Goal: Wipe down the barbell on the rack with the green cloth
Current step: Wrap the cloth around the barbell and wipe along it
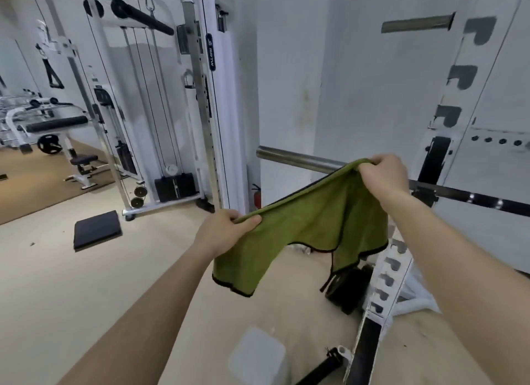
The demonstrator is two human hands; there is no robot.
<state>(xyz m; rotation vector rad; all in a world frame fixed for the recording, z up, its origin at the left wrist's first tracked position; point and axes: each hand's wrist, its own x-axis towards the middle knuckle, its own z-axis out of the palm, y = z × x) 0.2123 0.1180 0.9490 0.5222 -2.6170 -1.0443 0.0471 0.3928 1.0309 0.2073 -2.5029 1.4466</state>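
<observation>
Holding the green cloth point(309, 221) spread in the air: left hand point(223, 230) pinching the near corner low, right hand point(381, 178) gripping the far corner (arm outstretched) by the barbell point(298, 157) on the rack point(451, 103).

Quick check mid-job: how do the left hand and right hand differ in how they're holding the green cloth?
The right hand is higher and farther out, at the barbell; the left hand is lower, nearer the body, off the bar. The right hand bunches its corner in curled fingers; the left hand pinches its corner under the thumb. Both grip the top edge of the green cloth, which hangs between them.
</observation>
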